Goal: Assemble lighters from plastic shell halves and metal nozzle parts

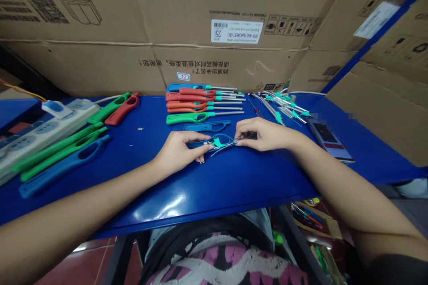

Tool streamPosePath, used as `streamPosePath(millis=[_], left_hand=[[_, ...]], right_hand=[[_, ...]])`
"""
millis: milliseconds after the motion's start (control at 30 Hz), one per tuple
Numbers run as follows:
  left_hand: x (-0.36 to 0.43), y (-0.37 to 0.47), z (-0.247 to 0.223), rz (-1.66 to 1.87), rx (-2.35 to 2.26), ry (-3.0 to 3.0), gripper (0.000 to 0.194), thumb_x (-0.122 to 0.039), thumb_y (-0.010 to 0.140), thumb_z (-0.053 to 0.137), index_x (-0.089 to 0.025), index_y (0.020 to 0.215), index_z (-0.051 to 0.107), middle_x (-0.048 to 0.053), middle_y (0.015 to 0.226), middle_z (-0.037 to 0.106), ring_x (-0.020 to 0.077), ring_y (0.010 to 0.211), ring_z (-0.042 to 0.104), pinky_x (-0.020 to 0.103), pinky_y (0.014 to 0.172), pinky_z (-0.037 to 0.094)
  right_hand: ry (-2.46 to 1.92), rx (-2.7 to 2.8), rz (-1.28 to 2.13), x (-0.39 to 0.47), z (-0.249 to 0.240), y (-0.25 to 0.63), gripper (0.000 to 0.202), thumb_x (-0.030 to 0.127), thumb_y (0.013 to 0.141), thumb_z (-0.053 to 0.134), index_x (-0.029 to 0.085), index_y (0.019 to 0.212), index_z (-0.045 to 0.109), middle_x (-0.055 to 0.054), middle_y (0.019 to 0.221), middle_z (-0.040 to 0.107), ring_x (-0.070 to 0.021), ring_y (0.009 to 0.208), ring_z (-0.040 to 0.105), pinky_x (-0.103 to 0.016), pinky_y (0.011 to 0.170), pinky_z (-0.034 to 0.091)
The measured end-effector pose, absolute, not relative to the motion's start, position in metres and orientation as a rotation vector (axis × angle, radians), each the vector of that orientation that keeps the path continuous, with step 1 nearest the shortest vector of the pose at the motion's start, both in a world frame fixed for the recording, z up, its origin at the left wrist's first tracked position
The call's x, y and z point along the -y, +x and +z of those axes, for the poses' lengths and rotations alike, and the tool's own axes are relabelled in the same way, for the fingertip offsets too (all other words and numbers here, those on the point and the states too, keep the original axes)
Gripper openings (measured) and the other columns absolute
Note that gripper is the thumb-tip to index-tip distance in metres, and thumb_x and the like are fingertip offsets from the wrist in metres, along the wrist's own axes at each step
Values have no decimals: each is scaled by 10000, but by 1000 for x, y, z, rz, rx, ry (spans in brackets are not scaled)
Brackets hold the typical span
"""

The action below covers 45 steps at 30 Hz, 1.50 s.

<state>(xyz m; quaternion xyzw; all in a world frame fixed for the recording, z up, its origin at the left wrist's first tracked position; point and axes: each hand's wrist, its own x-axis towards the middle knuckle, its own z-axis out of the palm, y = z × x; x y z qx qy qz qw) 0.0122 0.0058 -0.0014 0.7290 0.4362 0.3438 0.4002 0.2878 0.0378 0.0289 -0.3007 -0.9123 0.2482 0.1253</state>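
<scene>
left hand [179, 149] pinching the blue plastic lighter shell [203, 142] flat on the blue table [214, 182], right hand [259, 136] fingers clamped on its thin metal tube [224, 146], cardboard box [214, 22] sticker reads 25

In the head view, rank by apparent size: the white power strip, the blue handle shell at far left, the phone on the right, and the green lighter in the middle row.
1. White power strip, though it's cut off by the frame edge.
2. Blue handle shell.
3. Green lighter and phone: too alike to rank, the lighter longer, the phone wider.
</scene>
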Motion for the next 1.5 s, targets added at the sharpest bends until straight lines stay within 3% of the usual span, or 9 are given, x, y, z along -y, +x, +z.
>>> streamPosePath(millis=[267,367,533,667,767,933,1067,1200,1500], left_hand=[[-7,13,-1,880,-1128,1754,275,-300,825,743,-112,1026,756,2,552,703,154,465,678,233,499,589],[-5,15,-1,880,-1144,1740,278,-305,818,749,-118,1024,758,-1,544,699,154,462,674,240,508,595],[-3,14,-1,783,-1168,1769,292,-350,833,736,-150,1044,766,-14,519,684,144,412,627,246,468,562],[-7,11,-5,852,-1134,2123,234,-376,814,762,-203,968,793,39,829,782,181,649,689,310,642,580],[-12,9,-9,875,-1053,2361,201,-385,814,768,-212,914,798,47,879,764,217,823,677,360,786,548],[-13,8,-11,792,-1027,2425,259,-396,882,700,-212,1043,783,57,920,713,213,862,648,374,812,528],[-10,8,-7,768,-1003,2491,325,-408,922,633,-204,1150,744,74,993,697,224,935,645,392,877,532],[-8,5,-2,758,-909,2570,381,-377,915,621,-193,1241,687,94,1104,686,244,1035,644,406,950,530],[-5,4,0,710,-886,2625,269,-252,921,605,-165,1167,672,87,1102,730,235,1036,674,380,940,548]], right_hand=[[-818,2599,731,-40,26,288,193,295,933,599,145,996,703,-81,981,672,-162,848,619,-311,764,502],[-820,2576,748,-40,25,284,207,330,944,591,156,943,703,-74,956,684,-167,849,623,-323,789,498],[-940,2584,752,-37,22,278,167,275,912,609,147,830,681,-52,836,679,-149,740,587,-283,682,452],[-1010,2591,846,-37,24,280,185,305,887,641,146,817,705,-44,795,686,-137,698,574,-265,631,424],[-1057,2590,994,-38,27,285,261,390,881,655,143,831,723,-39,773,692,-130,670,570,-266,625,431],[-1154,2498,1110,-39,28,286,288,422,832,713,140,891,716,-5,709,655,-117,630,549,-253,600,429],[-1105,2551,982,-39,28,285,270,412,842,708,151,778,690,-20,754,658,-124,675,565,-262,644,442],[-1029,2598,782,-40,28,287,227,380,845,714,161,790,689,-42,857,618,-147,770,563,-291,722,465],[-830,2639,742,-29,28,278,165,256,893,651,164,1026,681,-36,906,593,-121,723,515,-252,644,428]])
